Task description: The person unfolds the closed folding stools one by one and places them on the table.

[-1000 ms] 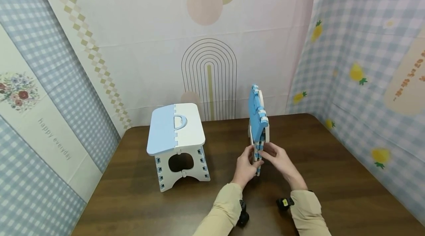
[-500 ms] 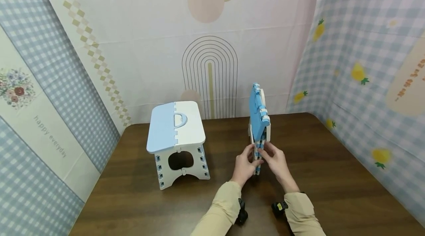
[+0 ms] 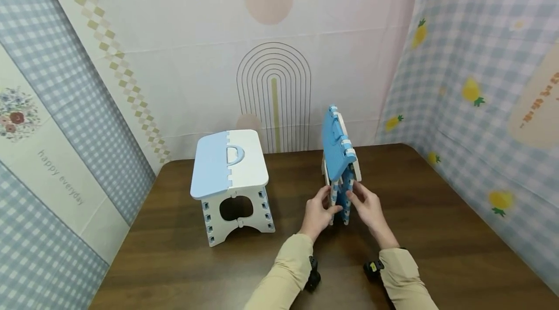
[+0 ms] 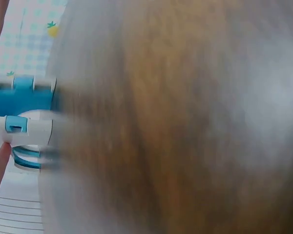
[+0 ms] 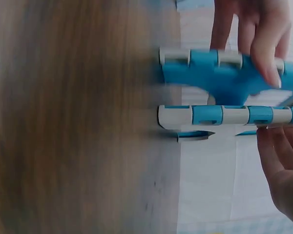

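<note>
Brown surface (image 3: 436, 232) is carrying the folded stool (image 3: 338, 164); I'm gripping its legs with my left hand (image 3: 315, 213) and right hand (image 3: 369, 210), hinges clear only at the wrists.

Dark wooden table (image 3: 436, 232) carrying two stools

An open stool (image 3: 231, 181) is standing at about 10 o'clock; a folded stool (image 3: 338, 155) is standing upright at about 1 o'clock.

A staged booth; printed backdrops (image 3: 279, 57) wall a wooden table (image 3: 436, 232)
</note>
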`<state>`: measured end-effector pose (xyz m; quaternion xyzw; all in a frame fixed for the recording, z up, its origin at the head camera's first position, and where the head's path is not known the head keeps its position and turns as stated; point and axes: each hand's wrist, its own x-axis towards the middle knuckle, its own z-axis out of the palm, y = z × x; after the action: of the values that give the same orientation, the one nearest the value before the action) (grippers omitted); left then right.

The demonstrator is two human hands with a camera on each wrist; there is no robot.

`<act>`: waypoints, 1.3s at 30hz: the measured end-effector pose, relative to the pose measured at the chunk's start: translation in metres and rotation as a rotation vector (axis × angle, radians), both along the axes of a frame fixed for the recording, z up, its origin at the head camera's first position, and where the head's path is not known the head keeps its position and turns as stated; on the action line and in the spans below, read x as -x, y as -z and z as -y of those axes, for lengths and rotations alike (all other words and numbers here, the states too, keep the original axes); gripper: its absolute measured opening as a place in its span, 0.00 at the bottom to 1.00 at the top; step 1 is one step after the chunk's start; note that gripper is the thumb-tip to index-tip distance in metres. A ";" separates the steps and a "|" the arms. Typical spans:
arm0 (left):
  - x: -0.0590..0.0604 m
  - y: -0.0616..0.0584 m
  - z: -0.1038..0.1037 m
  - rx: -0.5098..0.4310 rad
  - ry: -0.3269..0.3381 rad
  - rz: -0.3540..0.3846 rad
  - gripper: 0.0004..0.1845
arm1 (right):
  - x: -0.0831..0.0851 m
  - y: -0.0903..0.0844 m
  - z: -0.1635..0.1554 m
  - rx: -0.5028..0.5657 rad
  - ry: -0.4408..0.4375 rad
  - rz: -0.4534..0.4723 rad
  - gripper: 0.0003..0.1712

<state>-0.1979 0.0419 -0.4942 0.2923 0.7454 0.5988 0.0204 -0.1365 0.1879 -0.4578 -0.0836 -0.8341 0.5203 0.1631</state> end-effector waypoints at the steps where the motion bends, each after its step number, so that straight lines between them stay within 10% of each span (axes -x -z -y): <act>1: 0.001 0.000 0.001 0.006 -0.006 -0.007 0.29 | 0.000 -0.001 -0.001 -0.002 0.002 0.000 0.33; 20: 0.008 -0.004 0.024 0.063 -0.099 -0.054 0.28 | 0.004 0.002 -0.015 -0.150 0.030 -0.066 0.31; 39: 0.013 -0.006 0.046 0.106 -0.053 -0.030 0.29 | -0.006 0.005 -0.032 -0.227 0.067 -0.092 0.29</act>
<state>-0.2107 -0.0043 -0.4886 0.2800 0.7836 0.5545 0.0087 -0.1308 0.2195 -0.4624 -0.0684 -0.8760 0.4201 0.2270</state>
